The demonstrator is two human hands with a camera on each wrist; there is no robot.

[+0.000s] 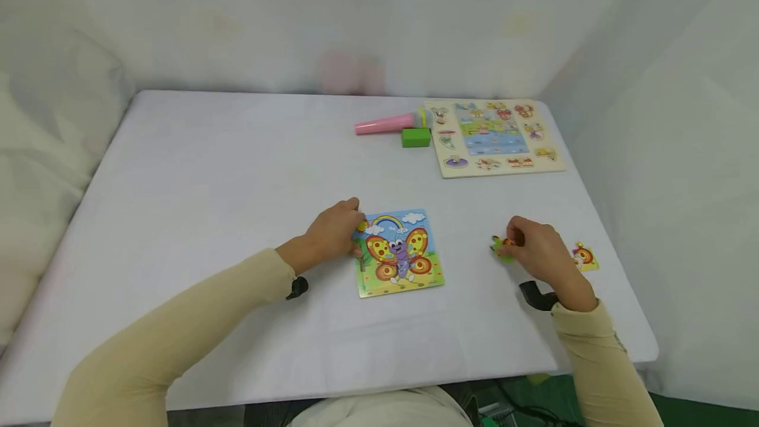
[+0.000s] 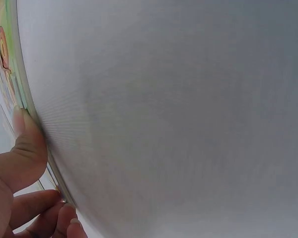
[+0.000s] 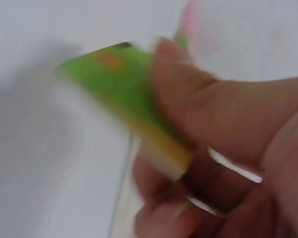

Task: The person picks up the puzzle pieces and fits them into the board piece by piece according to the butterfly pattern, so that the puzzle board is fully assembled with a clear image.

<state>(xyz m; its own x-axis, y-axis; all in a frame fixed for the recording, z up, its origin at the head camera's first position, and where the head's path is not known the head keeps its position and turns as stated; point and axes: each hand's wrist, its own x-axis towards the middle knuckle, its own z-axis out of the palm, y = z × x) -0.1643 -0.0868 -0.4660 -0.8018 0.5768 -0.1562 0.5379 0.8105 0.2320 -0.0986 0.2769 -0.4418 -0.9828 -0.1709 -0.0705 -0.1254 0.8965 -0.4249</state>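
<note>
A square butterfly puzzle (image 1: 400,256) lies on the white table in front of the person, with a rainbow and clouds at its top. The left hand (image 1: 337,228) holds its left side; in the left wrist view the thumb (image 2: 31,144) is on the edge and the other fingers are curled farther along it. Off to the right, the right hand (image 1: 536,249) pinches a small puzzle piece (image 3: 114,84), mostly green with a yellow strip, blurred in the right wrist view. Beside that hand another puzzle piece (image 1: 584,257) with an orange swirl rests on the table.
At the back right lies a wooden picture board (image 1: 504,167) with small figures around a blue scene. A pink toy microphone (image 1: 385,124) touches its left side, and a green block (image 1: 416,138) sits just in front. White cloth walls (image 1: 670,150) surround the table.
</note>
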